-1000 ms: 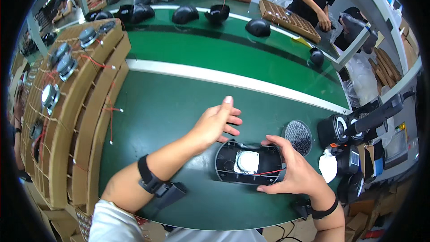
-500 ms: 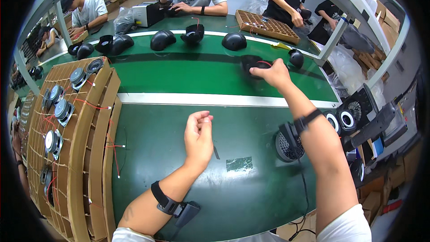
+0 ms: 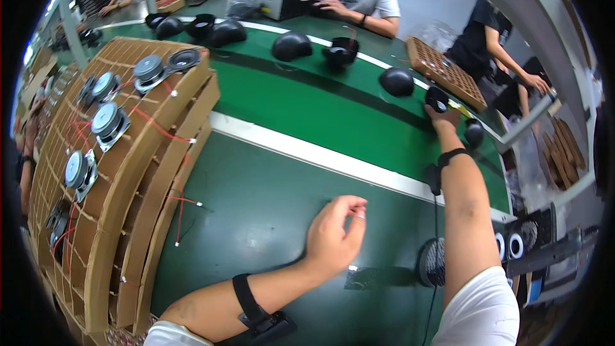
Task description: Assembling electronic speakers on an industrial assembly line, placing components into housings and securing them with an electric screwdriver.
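Reaching far: right hand [image 3: 441, 115] clenched on black speaker shell [image 3: 436, 97] over the green belt [image 3: 307, 109].
Shell sat under its fingertips; left hand [image 3: 333, 237] hovered loosely curled, apparently empty.

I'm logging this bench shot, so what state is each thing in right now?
Left hand: over the green table, fingers pinched on something small.
Right hand: stretched out, gripping a black shell.
Cardboard rack: tilted, speakers in its cells.
Round grille: lying beside the right arm.
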